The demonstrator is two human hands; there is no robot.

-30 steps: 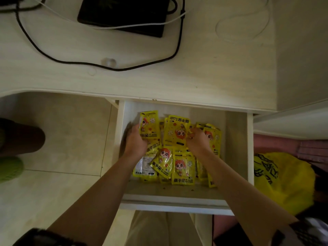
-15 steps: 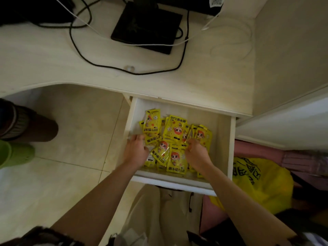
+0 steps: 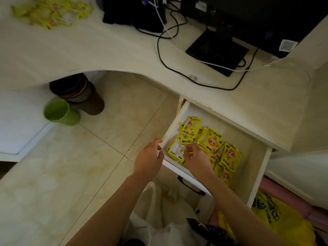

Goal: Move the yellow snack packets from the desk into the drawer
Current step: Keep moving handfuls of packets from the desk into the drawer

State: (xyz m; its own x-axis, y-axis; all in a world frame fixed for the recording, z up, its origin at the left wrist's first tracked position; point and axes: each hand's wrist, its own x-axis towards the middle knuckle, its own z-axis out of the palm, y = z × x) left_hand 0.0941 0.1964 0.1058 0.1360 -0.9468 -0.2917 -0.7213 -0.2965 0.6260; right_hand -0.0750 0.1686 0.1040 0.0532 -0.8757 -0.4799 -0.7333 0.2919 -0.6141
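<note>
Far left on the pale wood worktop [image 3: 99,50] there's a blurry heap of yellow packets [image 3: 51,12], too smeared to count. Under the curve of the worktop sit a green bin [image 3: 60,112] and a brown bin [image 3: 83,96] on beige floor tiles [image 3: 67,166]. My left hand [image 3: 149,160] hangs just outside the drawer's left wall, fingers loosely curled and spread, holding nothing. Next over, my right hand [image 3: 197,157] is above the front of the open drawer [image 3: 255,167], fingers bent down at the packets; can't tell if it's gripping one, the hand covers whatever's under it. The drawer packets [image 3: 211,141] lie in a messy overlapping pile along the left and middle, each with a red-haired cartoon face and Chinese lettering I can't properly read at this size. Up top, black cables [image 3: 177,68] and one white cable loop around a monitor stand [image 3: 218,50]; the screen is cut off. Bottom right, a yellow bag [image 3: 276,219] with black print, half out of view.
</note>
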